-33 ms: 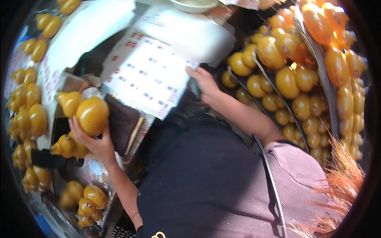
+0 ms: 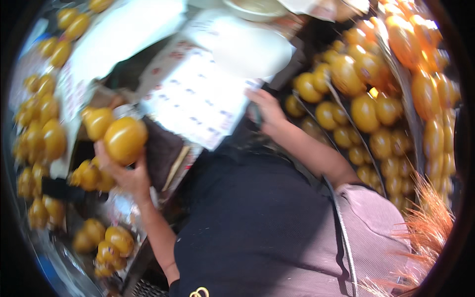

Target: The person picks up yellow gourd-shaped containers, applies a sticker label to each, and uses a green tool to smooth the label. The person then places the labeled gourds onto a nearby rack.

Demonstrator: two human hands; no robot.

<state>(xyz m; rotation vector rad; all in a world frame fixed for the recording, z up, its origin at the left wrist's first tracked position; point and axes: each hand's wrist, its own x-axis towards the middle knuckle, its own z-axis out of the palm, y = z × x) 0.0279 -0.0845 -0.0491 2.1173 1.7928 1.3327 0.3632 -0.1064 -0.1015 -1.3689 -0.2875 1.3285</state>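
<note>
The left hand point(image 2: 131, 174) is at the left of the frame. Its fingers and thumb curl around a shiny yellow gourd point(image 2: 125, 141) and hold it from below. The gourd's big round end points right, and its small end points up and left. Just under it, by the same hand, are some smaller gourds point(image 2: 89, 174).

The right hand point(image 2: 268, 110) is a bit above the middle of the frame. It pinches the right edge of a white sheet point(image 2: 190, 106) with rows of little marks. Something dark green point(image 2: 256, 114) is tucked in that hand, too blurry to name.

A pale bowl point(image 2: 256, 9) sits at the top. Lots of yellow gourds point(image 2: 364, 111) fill the upper right, and more gourds point(image 2: 53, 138) line the left side. Fluffy orange bristles point(image 2: 428, 222) stick up at the lower right.
</note>
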